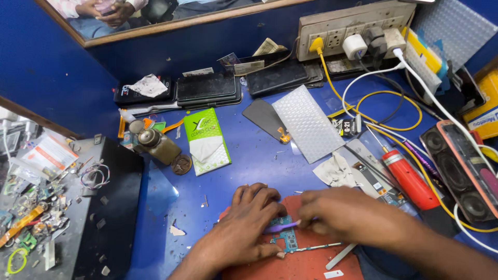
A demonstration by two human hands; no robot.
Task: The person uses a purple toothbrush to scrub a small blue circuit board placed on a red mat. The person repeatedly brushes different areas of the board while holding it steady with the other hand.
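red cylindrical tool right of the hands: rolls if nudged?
Probably. The red tool has a round, smooth body lying flat on the blue bench, so it could roll. The yellow cable alongside might check it. It looks rigid, not floppy.

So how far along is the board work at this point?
Done: the circuit board is already out, bare on the red mat. In hand: the left hand pins the board while the right hand works a purple pry tool against it. Left: the board lies unhoused; no phone body is beside it.

A blue wall (46, 67) is rising at eleven o'clock, a wood-framed mirror (155, 15) hanging at twelve over the blue worktop (249, 155).
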